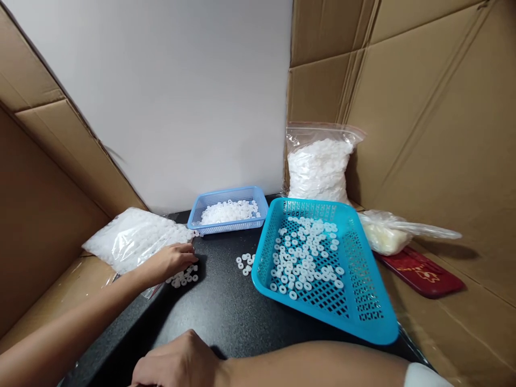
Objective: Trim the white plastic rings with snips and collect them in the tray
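Observation:
My left hand [172, 260] reaches out over the black table [217, 312], fingers curled down onto a small pile of white plastic rings [183, 277] beside a clear bag of rings [135, 236]. My right hand [177, 365] rests knuckles-up at the table's near edge, fingers folded under and hidden. A few loose rings [245, 263] lie in the middle. A large turquoise basket [363, 301] holds several rings [304, 258]. A small blue basket [229, 210] at the back is filled with rings.
A tall zip bag of white rings [320, 166] stands at the back right. A smaller bag of pale parts [382, 234] lies over a red flat case [419, 271]. Cardboard walls close in left and right; a white wall is behind.

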